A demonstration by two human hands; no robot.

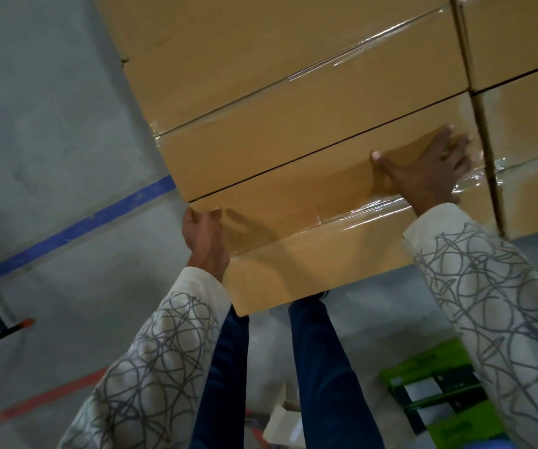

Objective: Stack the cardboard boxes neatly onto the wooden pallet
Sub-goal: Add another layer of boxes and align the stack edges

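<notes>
The stack's (pixel 277 59) base is hidden. The cardboard box (pixel 293 196) is gripped at its corner by the left hand (pixel 203 236) and pressed by the flat right hand (pixel 429 171), above a blue-taped concrete floor (pixel 50 124).

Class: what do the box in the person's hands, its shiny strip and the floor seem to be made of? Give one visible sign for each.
The box: brown cardboard, matt, with crisp folded edges. The strip: clear plastic tape, glossy, with wrinkled glints. The floor: probably concrete, dull mottled grey, with coloured lines.
</notes>
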